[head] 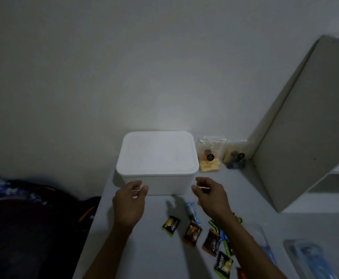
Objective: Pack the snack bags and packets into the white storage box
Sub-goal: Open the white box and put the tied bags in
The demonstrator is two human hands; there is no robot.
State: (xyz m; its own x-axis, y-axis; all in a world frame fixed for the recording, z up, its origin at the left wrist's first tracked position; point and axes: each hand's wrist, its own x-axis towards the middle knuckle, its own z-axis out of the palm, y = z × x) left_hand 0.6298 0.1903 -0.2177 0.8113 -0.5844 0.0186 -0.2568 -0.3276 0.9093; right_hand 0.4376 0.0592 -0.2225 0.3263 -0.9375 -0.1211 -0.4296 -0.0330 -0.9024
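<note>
The white storage box (157, 158) stands on the grey table against the wall, its white lid on. My left hand (129, 202) hovers by the box's front left corner, fingers loosely curled, holding nothing. Near the front right corner floats my right hand (211, 195), fingers also loosely curled and empty. Several small snack packets lie on the table in front: a green one (171, 225), a brown one (192, 233), a blue one (191, 210), a dark one (212, 241) and another green one (224, 263). Two clear snack bags (210, 156) (235, 157) stand right of the box.
A tall grey panel (305, 127) leans at the right. Clear plastic packs with blue contents (309, 258) lie at the table's right front. Dark bags (34, 218) sit left of the table edge.
</note>
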